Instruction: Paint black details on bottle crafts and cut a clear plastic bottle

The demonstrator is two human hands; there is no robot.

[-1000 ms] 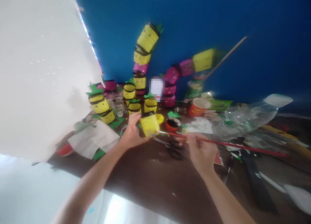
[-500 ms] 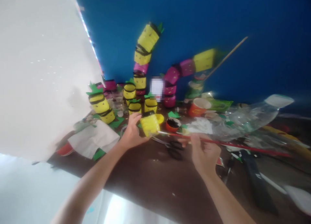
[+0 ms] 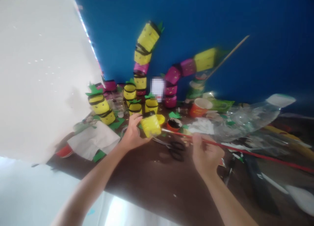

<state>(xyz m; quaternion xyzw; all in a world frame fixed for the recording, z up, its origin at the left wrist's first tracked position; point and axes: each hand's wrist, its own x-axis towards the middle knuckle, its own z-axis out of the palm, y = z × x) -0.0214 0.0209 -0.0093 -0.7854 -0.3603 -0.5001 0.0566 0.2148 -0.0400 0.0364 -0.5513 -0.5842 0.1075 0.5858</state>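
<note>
My left hand (image 3: pixel 132 132) is closed around the left side of a yellow-painted plastic cup (image 3: pixel 151 126) with a dark rim, tilted above the table. Between the fingers of my right hand (image 3: pixel 206 152) is a long red-handled paintbrush (image 3: pixel 228 147). Its pale tip meets or nearly meets the cup's right side; blur hides whether they touch. Just behind the cup shows a yellow paint container (image 3: pixel 161 119). To its right stands a small red cup (image 3: pixel 173 124) with dark contents. Black-handled scissors (image 3: pixel 176 151) lie on the table between my hands.
Yellow and purple decorated cups (image 3: pixel 140 82) stand stacked against the blue wall. A clear plastic bottle (image 3: pixel 255 118) lies at the right, near an orange cup (image 3: pixel 200 107). White paper (image 3: pixel 94 137) and green scraps lie at the left of the brown table (image 3: pixel 152 180).
The paintbrush has changed its slant: its tip sits slightly higher and its handle end lower. My left hand still holds the yellow cup in nearly the same place.
</note>
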